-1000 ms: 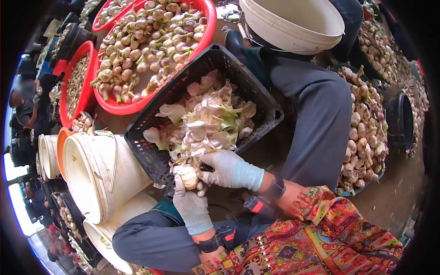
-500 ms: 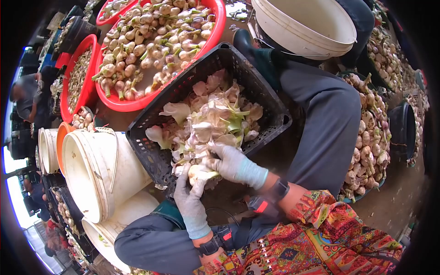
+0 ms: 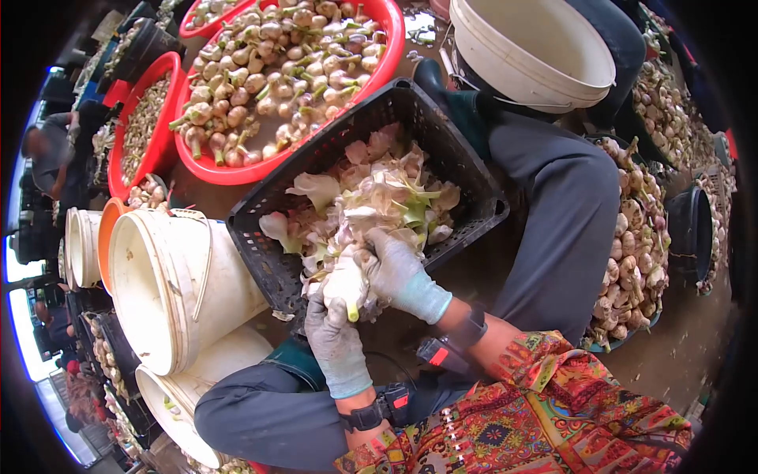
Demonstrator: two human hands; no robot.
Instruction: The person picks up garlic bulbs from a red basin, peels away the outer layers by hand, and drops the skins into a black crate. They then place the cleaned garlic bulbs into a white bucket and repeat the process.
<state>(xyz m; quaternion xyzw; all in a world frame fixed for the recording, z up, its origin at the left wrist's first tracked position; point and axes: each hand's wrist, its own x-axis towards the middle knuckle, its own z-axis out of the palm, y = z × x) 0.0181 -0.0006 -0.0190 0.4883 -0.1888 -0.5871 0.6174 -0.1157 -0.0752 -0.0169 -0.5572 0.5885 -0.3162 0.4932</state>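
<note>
Garlic bulb (image 3: 345, 283), clamped by left hand (image 3: 330, 340) and right hand (image 3: 396, 275), is best held steady above plastic crate's (image 3: 455, 146) near side.

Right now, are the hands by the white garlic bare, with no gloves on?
No, the left hand and the right hand at the garlic bulb both wear greyish gloves.

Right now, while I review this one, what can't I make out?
All in the head view:
1. Some fingers of the left hand: hidden behind the garlic bulb it holds.
2. Floor of the black crate: covered where peelings lie.
3. Large red tub: cut off by the top edge.
4. Distant person, far left: small, blurred.
</note>
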